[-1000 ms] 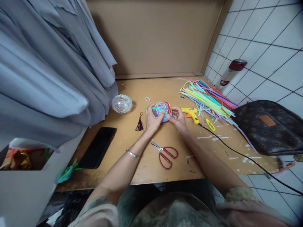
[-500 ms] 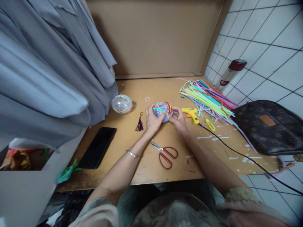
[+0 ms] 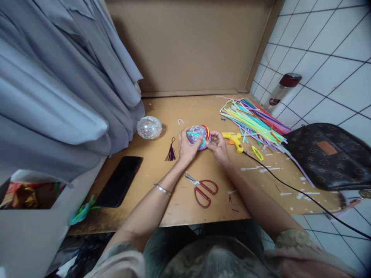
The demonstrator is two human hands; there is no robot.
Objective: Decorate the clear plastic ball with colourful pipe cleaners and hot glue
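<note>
A round purple, glittery ball [image 3: 194, 129] with red, yellow and turquoise strips round it is between my two hands above the table. My left hand [image 3: 188, 146] wraps its left and near side, thumb lying on the front. At its right edge, my right hand [image 3: 218, 147] pinches with bent fingers, touching the ball near the coloured strips. Left of my left hand lies a dark purple tassel [image 3: 171, 152]. Red-handled scissors [image 3: 201, 187] rest with blades parted between my forearms. A yellow glue gun [image 3: 234, 139] lies just right of my right hand.
A clear ball [image 3: 149, 127] and black phone [image 3: 119, 180] are on the left. Colourful pipe cleaners [image 3: 252, 119], a yellow loop [image 3: 257, 153], a bottle [image 3: 282, 92] and a brown bag [image 3: 330, 154] are on the right. The glue gun's black cord [image 3: 290, 186] crosses the table's right side. Grey cloth hangs left.
</note>
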